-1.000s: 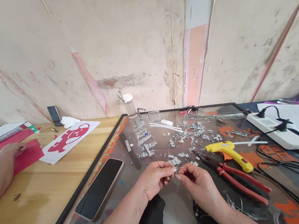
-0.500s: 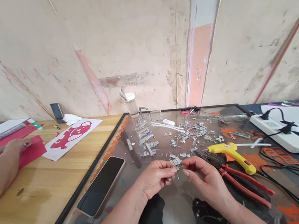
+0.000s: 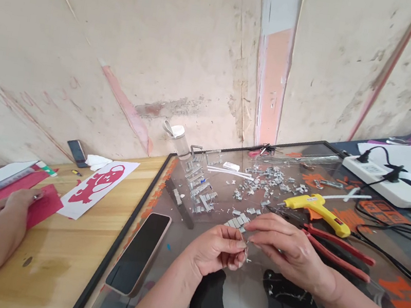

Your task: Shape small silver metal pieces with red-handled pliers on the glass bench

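My left hand is closed in a pinch on a thin piece of metal wire, whose end sticks out below the fingertips. Close against it, my right hand bends its fingers and thumb around the upper part of the wire; what lies between them is hidden. Just beyond my fingers is a row of small flat grey metal pieces; I cannot tell whether it is joined to the wire. A loose pile of small metal pieces lies farther back on the glass-topped table.
A phone lies left of my hands. To the right are red-handled pliers, a yellow glue gun and a white power strip with black cables. Another person's hands rest on red paper at the left.
My right hand has moved left and turned over the left fingertips, closing the gap between the hands. My left hand has shifted slightly down. The other person's hands have barely moved.
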`<move>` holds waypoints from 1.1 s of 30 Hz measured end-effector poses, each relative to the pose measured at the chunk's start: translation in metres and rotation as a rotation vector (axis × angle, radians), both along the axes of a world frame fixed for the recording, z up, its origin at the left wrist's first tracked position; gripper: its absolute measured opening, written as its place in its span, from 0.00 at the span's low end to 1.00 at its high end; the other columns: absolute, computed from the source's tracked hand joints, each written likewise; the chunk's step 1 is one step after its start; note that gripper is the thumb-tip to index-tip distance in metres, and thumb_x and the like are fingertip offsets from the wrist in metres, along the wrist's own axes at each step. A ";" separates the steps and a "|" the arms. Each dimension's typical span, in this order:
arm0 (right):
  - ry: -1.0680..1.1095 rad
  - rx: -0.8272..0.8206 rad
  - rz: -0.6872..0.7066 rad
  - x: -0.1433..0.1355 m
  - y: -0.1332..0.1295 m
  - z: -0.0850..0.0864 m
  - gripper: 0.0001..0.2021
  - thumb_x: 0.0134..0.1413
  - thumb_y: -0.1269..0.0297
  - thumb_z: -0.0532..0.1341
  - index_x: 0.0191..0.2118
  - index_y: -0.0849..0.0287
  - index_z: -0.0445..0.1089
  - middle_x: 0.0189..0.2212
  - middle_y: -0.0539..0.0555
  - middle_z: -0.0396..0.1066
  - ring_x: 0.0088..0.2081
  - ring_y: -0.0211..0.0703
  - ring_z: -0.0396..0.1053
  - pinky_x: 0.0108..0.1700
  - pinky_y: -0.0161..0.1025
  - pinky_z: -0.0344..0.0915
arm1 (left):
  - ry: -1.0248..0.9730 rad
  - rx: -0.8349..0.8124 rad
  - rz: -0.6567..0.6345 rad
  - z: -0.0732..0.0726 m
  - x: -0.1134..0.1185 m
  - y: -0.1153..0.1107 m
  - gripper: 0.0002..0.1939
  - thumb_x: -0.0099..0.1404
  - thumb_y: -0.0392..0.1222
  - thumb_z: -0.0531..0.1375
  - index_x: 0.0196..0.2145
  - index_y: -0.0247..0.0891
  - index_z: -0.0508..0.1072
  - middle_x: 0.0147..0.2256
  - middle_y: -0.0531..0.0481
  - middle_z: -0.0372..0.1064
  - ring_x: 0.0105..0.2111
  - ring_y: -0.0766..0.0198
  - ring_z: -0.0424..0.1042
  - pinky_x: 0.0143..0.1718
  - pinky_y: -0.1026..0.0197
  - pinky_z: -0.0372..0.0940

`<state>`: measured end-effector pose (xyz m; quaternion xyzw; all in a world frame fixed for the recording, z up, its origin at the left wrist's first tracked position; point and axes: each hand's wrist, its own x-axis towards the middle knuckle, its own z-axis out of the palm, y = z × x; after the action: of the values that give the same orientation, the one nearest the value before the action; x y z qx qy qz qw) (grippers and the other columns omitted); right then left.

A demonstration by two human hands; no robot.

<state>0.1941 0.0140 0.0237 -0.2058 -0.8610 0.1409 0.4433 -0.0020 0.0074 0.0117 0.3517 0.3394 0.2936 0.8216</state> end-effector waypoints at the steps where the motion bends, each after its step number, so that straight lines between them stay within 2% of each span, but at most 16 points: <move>1: -0.015 -0.018 0.030 0.000 0.000 0.002 0.10 0.55 0.73 0.54 0.38 0.53 0.70 0.38 0.55 0.74 0.40 0.40 0.69 0.42 0.40 0.66 | -0.013 -0.016 -0.023 0.000 0.000 0.000 0.14 0.44 0.42 0.70 0.21 0.33 0.68 0.17 0.51 0.65 0.16 0.72 0.60 0.19 0.65 0.42; 7: -0.073 -0.075 0.145 0.002 -0.001 0.005 0.12 0.55 0.75 0.54 0.42 0.54 0.68 0.33 0.52 0.72 0.35 0.36 0.67 0.40 0.38 0.64 | -0.106 -0.142 -0.121 -0.006 0.001 0.000 0.14 0.42 0.40 0.70 0.23 0.33 0.69 0.15 0.54 0.58 0.14 0.75 0.52 0.19 0.66 0.35; 14: -0.153 -0.063 0.111 0.005 -0.002 0.001 0.11 0.56 0.73 0.54 0.43 0.57 0.68 0.31 0.54 0.70 0.34 0.37 0.65 0.36 0.36 0.64 | -0.176 -0.173 -0.125 -0.005 0.003 -0.002 0.13 0.43 0.39 0.70 0.22 0.33 0.68 0.14 0.55 0.55 0.14 0.76 0.50 0.19 0.67 0.34; 22: -0.287 0.209 0.002 0.007 -0.003 0.003 0.11 0.54 0.74 0.54 0.43 0.58 0.66 0.34 0.55 0.70 0.34 0.40 0.62 0.39 0.39 0.64 | -0.213 -0.176 -0.105 -0.007 0.006 -0.003 0.13 0.44 0.38 0.69 0.23 0.33 0.68 0.15 0.54 0.56 0.16 0.75 0.50 0.19 0.68 0.35; 26: -0.345 0.244 -0.034 0.007 -0.006 -0.002 0.14 0.54 0.76 0.50 0.44 0.60 0.65 0.34 0.56 0.68 0.34 0.41 0.61 0.38 0.41 0.62 | -0.225 -0.214 -0.078 -0.009 0.006 -0.002 0.13 0.44 0.36 0.69 0.23 0.32 0.67 0.15 0.55 0.56 0.15 0.76 0.50 0.18 0.70 0.36; 33: -0.485 0.196 -0.106 0.002 -0.008 -0.003 0.09 0.53 0.77 0.49 0.31 0.60 0.64 0.28 0.54 0.64 0.30 0.41 0.55 0.32 0.40 0.57 | -0.192 -0.211 -0.039 -0.010 0.007 0.001 0.14 0.44 0.36 0.69 0.21 0.33 0.65 0.13 0.55 0.57 0.14 0.77 0.51 0.18 0.72 0.38</move>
<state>0.1958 0.0060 0.0210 -0.2345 -0.9396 -0.0201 0.2486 0.0052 0.0081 0.0013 0.2402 0.2813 0.2726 0.8882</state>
